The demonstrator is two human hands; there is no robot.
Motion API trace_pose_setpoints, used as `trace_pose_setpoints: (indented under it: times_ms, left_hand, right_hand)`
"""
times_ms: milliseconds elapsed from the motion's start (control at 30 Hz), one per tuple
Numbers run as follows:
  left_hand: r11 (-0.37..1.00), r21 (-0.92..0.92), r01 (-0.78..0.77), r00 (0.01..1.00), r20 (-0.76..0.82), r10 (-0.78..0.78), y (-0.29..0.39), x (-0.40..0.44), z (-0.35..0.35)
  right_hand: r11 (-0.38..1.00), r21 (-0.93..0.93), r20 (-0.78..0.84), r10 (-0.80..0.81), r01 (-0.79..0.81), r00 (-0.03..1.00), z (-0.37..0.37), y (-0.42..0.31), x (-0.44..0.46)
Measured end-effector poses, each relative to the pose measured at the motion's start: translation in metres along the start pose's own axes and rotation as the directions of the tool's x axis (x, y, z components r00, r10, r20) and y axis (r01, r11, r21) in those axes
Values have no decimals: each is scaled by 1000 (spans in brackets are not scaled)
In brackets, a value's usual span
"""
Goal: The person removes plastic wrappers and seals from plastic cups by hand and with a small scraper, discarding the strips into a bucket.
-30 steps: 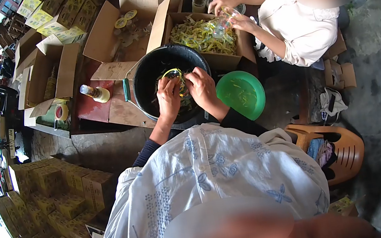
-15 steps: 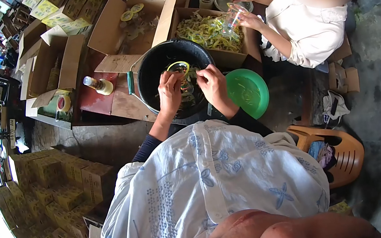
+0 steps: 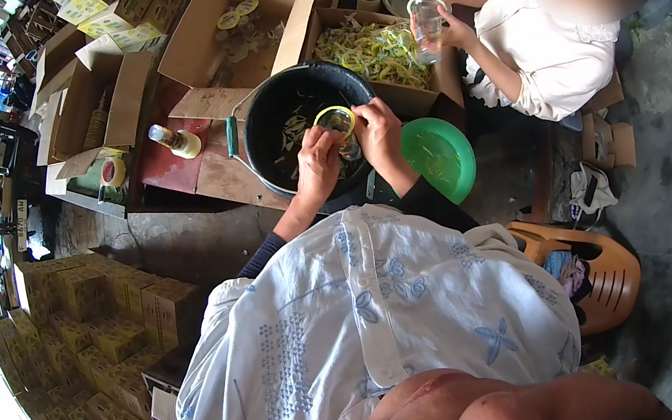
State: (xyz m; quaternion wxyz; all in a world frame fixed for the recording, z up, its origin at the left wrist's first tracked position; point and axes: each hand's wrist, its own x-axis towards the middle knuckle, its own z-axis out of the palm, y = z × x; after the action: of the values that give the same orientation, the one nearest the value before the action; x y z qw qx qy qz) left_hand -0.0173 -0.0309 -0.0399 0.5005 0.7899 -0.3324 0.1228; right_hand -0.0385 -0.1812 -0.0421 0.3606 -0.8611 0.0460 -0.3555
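Note:
Over the black bucket [image 3: 261, 156], both my hands are at a clear plastic cup with a yellow rim [image 3: 337, 120]. My left hand [image 3: 318, 163] is closed on its left side. My right hand [image 3: 381, 134] is closed at its right edge, the fingertips partly hidden. Pale strips [image 3: 294, 132] lie inside the bucket, below the cup. Close to my right forearm is a green basin [image 3: 459, 157] with a few yellowish strips in it.
A co-worker [image 3: 551, 44] across the right side holds another clear cup [image 3: 428, 30] by a box of yellow-green strips [image 3: 369, 55]. An open carton [image 3: 192, 48], a bottle [image 3: 177, 141] and the bucket's green handle [image 3: 232, 137] are at left. Stacked boxes [image 3: 107, 317] stand lower left.
My left hand and the cup have shifted right. My right hand, apart from the cup before, now meets its rim. The co-worker's cup has turned more upright.

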Motion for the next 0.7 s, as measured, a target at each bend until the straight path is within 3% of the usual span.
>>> trace_pose_setpoints:
  times_ms: [167, 233, 367, 467, 500, 700]
  left_hand:
    - [998, -19, 63, 997, -48, -64, 1, 8, -4]
    - [994, 91, 55, 998, -48, -51, 0, 8, -6]
    - [990, 123, 74, 996, -66, -66, -5, 7, -6]
    - [990, 112, 80, 994, -81, -72, -11, 9, -6]
    - [991, 115, 73, 995, -78, -64, -12, 10, -5]
    - [993, 105, 57, 998, -11, -56, -3, 16, 0]
  right_hand:
    - [982, 174, 89, 62, -77, 994, 1, -2, -7]
    - [990, 125, 105, 57, -70, 993, -3, -9, -10]
    - [994, 99, 20, 54, -56, 998, -9, -9, -8]
    - [990, 41, -11, -136, 136, 991, -11, -16, -13]
    - [990, 2, 70, -142, 142, 987, -11, -14, -16]
    - [992, -33, 71, -121, 124, 990, 0, -5, -1]
